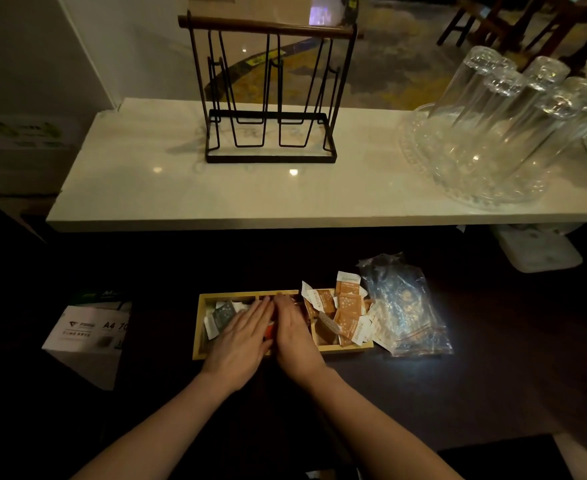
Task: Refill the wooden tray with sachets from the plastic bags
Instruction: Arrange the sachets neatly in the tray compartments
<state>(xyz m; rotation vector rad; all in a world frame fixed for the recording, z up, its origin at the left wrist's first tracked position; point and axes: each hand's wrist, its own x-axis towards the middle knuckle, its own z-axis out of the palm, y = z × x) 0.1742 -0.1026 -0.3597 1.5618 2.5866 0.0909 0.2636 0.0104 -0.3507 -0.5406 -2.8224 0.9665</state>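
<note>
I see a long pale wooden tray low in the centre of the frame, on a dark surface. My left hand and right hand lie flat, fingers extended, over its middle compartment, gripping nothing I can make out. Orange paper sachets pile loosely in the right compartment; dark green sachets sit in the left. A crinkled clear plastic bag lies just right of the tray.

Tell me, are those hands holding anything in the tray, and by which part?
Cannot be told. The left hand and right hand lie flat over the wooden tray, covering whatever is beneath.
</note>
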